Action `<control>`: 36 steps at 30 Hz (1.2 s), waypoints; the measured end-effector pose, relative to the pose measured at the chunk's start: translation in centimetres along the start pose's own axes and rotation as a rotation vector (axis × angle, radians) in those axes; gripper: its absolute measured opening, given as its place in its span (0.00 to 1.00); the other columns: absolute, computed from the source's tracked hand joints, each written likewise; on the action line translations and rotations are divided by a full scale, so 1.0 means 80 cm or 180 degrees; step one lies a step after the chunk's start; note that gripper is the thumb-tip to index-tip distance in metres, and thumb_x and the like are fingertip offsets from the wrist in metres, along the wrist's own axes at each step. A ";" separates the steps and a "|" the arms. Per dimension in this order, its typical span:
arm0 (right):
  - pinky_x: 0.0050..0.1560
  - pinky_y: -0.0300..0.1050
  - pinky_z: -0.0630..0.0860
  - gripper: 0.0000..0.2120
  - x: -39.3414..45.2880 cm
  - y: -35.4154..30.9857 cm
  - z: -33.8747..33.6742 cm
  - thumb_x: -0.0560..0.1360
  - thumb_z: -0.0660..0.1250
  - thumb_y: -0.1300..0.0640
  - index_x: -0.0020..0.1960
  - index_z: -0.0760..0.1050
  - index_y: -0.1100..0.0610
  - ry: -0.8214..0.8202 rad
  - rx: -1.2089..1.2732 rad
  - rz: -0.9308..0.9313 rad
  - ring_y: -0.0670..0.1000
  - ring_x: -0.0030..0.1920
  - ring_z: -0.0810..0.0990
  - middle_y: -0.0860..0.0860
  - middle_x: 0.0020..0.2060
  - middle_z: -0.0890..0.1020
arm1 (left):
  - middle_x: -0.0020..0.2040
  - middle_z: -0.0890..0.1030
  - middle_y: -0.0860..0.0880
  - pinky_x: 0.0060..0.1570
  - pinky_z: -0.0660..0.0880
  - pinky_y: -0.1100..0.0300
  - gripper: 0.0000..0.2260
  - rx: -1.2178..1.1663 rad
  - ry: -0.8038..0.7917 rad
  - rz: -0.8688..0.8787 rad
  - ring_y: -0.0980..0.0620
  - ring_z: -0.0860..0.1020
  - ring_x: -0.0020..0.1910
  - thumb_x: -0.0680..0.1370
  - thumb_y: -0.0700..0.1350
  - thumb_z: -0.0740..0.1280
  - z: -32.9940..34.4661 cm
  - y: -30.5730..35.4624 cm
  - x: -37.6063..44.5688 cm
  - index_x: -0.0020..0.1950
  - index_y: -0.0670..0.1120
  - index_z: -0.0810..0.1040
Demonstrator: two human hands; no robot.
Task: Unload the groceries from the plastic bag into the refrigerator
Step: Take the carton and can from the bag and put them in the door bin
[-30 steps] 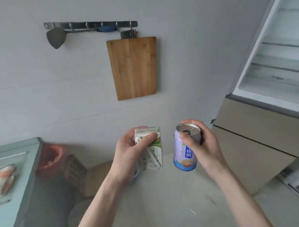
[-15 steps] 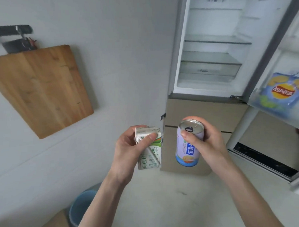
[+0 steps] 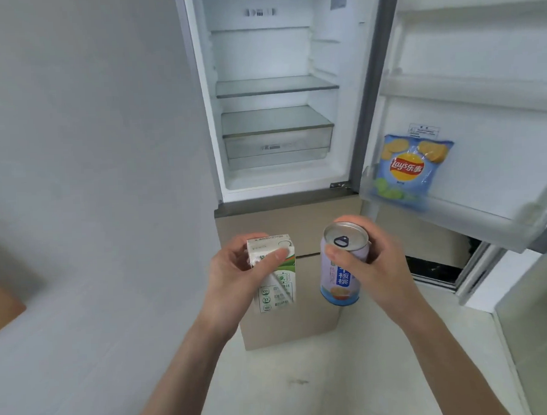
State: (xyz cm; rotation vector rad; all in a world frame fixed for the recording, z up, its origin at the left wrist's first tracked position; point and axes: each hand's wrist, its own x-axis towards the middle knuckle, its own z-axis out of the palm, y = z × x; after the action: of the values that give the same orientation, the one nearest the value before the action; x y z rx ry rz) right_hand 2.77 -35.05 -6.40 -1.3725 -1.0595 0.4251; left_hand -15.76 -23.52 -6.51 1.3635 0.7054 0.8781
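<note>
the left hand (image 3: 234,278) covers the near side of the carton (image 3: 273,274), and its small print is too fine to read. the right hand (image 3: 373,265) hides the far side of the can (image 3: 341,273). the refrigerator (image 3: 274,113) door runs off the right edge; its translucent rack blurs the foot of the chip bag (image 3: 411,166). a brown corner at the left edge can't be identified.

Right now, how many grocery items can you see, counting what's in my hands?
3: a drink carton in the left hand, a can in the right hand, a chip bag in the lower door bin. Others may be out of view.
</note>
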 end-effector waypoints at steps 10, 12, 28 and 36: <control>0.49 0.36 0.81 0.22 0.115 0.058 -0.122 0.64 0.76 0.47 0.57 0.79 0.48 0.0592 -0.0217 -0.0028 0.43 0.54 0.83 0.40 0.48 0.85 | 0.48 0.88 0.48 0.52 0.82 0.47 0.20 0.0283 -0.0523 0.0057 0.46 0.86 0.50 0.67 0.48 0.81 0.134 -0.007 0.158 0.56 0.47 0.82; 0.49 0.35 0.81 0.22 0.130 0.069 -0.143 0.64 0.76 0.46 0.56 0.79 0.47 0.0700 -0.0234 -0.0009 0.43 0.54 0.82 0.39 0.49 0.85 | 0.49 0.88 0.48 0.57 0.81 0.42 0.22 0.0346 -0.0596 0.0102 0.43 0.85 0.53 0.66 0.51 0.83 0.157 -0.011 0.182 0.56 0.47 0.82; 0.45 0.35 0.81 0.19 0.190 0.116 -0.261 0.70 0.79 0.60 0.58 0.80 0.52 0.1786 -0.0558 0.0372 0.42 0.51 0.83 0.41 0.48 0.85 | 0.50 0.87 0.55 0.52 0.84 0.45 0.13 0.0609 -0.1603 0.0079 0.53 0.86 0.51 0.72 0.48 0.78 0.315 -0.038 0.333 0.55 0.54 0.82; 0.49 0.40 0.83 0.17 0.226 0.105 -0.294 0.71 0.78 0.62 0.59 0.81 0.55 0.2410 -0.0617 0.0291 0.46 0.51 0.85 0.48 0.50 0.86 | 0.49 0.86 0.57 0.56 0.82 0.49 0.14 0.0476 -0.2154 0.0494 0.55 0.85 0.51 0.71 0.47 0.80 0.381 -0.031 0.406 0.55 0.52 0.84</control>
State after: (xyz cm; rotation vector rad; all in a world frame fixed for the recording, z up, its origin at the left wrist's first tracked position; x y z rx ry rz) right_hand 33.47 -32.68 -4.32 -1.5708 -0.4173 -0.1464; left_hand 27.12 -11.52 -3.79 1.7363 0.1426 0.4315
